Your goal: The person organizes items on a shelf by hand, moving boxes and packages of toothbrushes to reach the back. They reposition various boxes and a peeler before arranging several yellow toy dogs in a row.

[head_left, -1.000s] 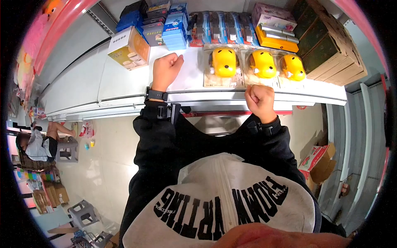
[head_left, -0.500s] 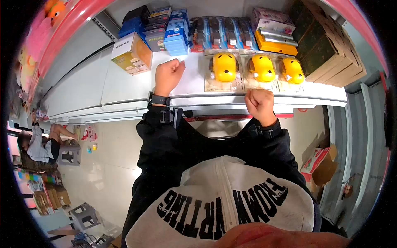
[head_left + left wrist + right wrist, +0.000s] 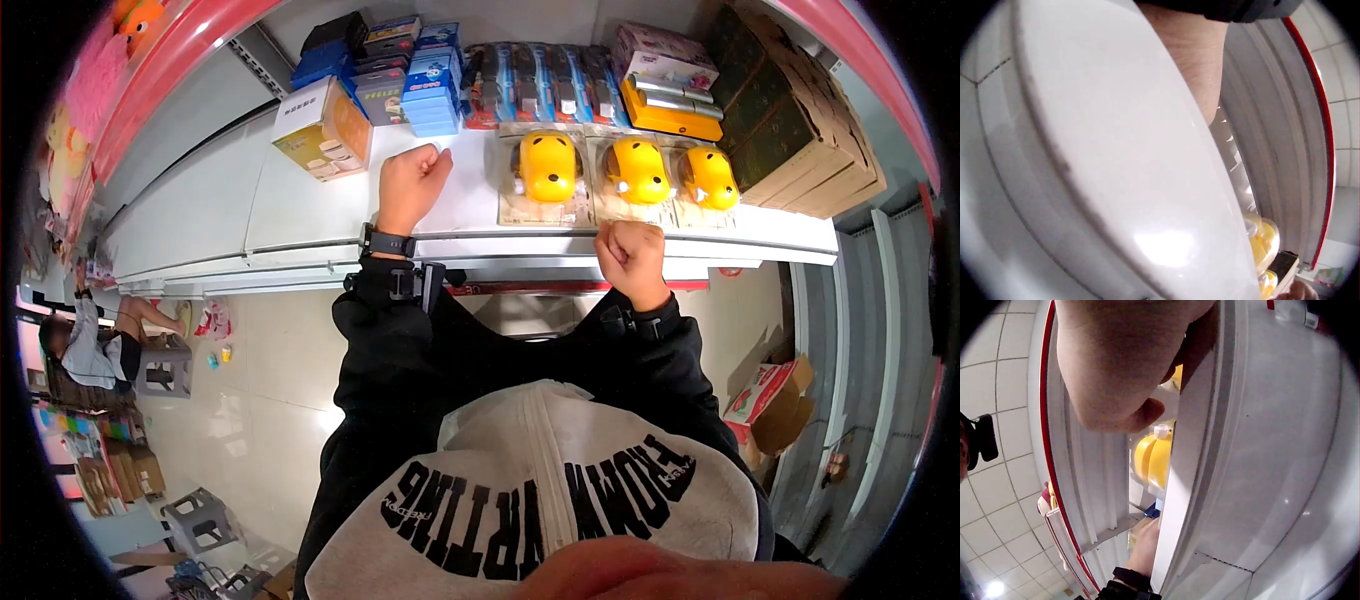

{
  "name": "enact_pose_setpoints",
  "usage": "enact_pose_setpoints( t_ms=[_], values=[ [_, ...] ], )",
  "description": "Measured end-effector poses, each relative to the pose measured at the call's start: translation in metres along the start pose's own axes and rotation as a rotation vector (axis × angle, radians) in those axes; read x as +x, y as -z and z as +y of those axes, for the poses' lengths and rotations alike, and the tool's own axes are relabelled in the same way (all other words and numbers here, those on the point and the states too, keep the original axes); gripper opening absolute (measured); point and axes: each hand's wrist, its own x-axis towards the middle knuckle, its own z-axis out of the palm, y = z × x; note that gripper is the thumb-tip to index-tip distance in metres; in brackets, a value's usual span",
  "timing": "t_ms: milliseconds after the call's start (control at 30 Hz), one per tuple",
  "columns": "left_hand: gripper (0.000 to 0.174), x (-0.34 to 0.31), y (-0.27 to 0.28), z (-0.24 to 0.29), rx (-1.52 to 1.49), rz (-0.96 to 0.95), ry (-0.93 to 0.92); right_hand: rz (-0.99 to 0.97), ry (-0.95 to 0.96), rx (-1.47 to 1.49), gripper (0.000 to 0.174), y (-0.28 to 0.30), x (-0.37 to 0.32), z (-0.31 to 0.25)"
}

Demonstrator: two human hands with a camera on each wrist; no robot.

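Note:
In the head view my left hand [image 3: 411, 186] rests on the white shelf [image 3: 300, 215] with its fingers curled and nothing in them. My right hand [image 3: 633, 262], also a fist and holding nothing, lies at the shelf's front edge, just below the packaged yellow dog-faced toys. Three of these stand in a row: the left one [image 3: 548, 167], the middle one [image 3: 640, 172] and the right one [image 3: 711, 178]. The right wrist view shows my curled right hand [image 3: 1129, 369] beside a yellow toy [image 3: 1154, 456]. From the left wrist, only bare skin [image 3: 1194, 56] shows.
A tan box [image 3: 322, 130] stands left of my left hand, with blue boxes [image 3: 432, 92] behind. Blister packs [image 3: 540, 85], a yellow box [image 3: 670, 112] and a large carton [image 3: 800, 115] line the back. A person [image 3: 95, 350] sits at the far left.
The shelf and its goods appear slightly lower in the head view than a second ago. Both hands remain curled at nearly the same places by the shelf.

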Motion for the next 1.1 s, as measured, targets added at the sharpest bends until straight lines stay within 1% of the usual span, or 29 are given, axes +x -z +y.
enact_pose_setpoints(
  t_ms=[567,767,967,1100],
  values=[
    [0.034,0.0,-0.0003,-0.0013,0.0,0.024,-0.039,0.001,-0.012,-0.015,0.034,-0.0002,0.0019,-0.0033],
    [0.033,0.0002,-0.0004,-0.0027,-0.006,0.003,-0.005,0.003,-0.016,0.01,0.035,-0.0016,0.0013,-0.0024],
    [0.033,0.0001,-0.0004,-0.0032,0.023,0.018,-0.036,0.012,-0.003,-0.002,0.035,-0.0027,-0.0005,0.0005],
    [0.032,0.0003,0.0004,-0.0016,0.021,0.013,-0.022,0.018,-0.006,0.002,0.035,-0.003,0.0002,-0.0008]
  ],
)
